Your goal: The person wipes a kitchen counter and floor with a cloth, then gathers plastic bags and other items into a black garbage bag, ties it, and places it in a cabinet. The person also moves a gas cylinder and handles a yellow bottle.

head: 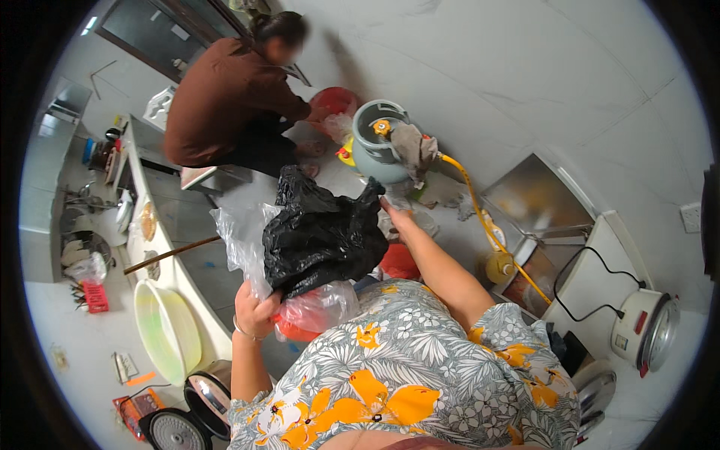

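A crumpled black plastic bag (326, 242) is stretched between my two hands in front of my chest. My left hand (256, 312) grips its lower left edge together with a clear plastic bag (244, 242). Below the black bag, by the same hand, bulges a red plastic bag (301, 326) partly under clear film. My right hand (392, 207) is at the black bag's upper right corner, its fingers mostly hidden behind the plastic and apparently pinching it. Another red item (400, 261) shows beneath my right forearm; what it is I cannot tell.
A crouching person (225, 107) reaches toward a red bucket (334, 104). Ahead stands a grey gas cylinder (379, 163) with a cloth and yellow hose (467, 180). On the left counter are a pale plastic basin (169, 332) and an open rice cooker (191, 416). Another cooker (638, 329) sits right.
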`<state>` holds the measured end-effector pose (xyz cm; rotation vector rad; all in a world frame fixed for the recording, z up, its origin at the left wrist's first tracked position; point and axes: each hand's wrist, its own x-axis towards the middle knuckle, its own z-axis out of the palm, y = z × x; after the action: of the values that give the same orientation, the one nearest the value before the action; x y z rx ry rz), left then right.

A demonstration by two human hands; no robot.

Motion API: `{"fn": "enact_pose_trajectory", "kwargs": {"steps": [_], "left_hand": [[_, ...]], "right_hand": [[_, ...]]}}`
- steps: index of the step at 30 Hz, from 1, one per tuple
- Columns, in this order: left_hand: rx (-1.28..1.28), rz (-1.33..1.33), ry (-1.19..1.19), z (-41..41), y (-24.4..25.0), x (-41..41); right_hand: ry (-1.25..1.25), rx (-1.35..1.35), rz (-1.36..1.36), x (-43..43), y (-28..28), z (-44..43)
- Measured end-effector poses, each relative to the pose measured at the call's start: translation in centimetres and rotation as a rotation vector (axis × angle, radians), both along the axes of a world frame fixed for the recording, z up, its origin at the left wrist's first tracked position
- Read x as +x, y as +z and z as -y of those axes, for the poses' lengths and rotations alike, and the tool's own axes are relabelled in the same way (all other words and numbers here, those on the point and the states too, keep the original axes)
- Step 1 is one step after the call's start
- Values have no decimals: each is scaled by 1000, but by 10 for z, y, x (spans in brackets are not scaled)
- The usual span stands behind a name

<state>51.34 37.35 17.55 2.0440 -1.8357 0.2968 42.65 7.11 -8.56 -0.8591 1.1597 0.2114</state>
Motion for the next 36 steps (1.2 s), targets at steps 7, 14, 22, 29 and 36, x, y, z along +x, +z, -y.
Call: {"fn": "enact_pose_trajectory", "kwargs": {"steps": [7, 14, 22, 29, 36], "left_hand": [[36, 24, 250, -23, 32, -61], [435, -637, 1196, -105, -53, -96], [-397, -2055, 750, -72, -26, -105], [569, -2085, 499, 60, -61, -28], [-390, -2592, 298, 180, -228, -30]], "right_hand": [[347, -743, 525, 22, 11, 31], [103, -94, 1077, 27, 74, 47], [436, 213, 1280, 0, 130, 45], [729, 252, 1329, -27, 195, 31], [534, 194, 1270, -108, 210, 53]]}}
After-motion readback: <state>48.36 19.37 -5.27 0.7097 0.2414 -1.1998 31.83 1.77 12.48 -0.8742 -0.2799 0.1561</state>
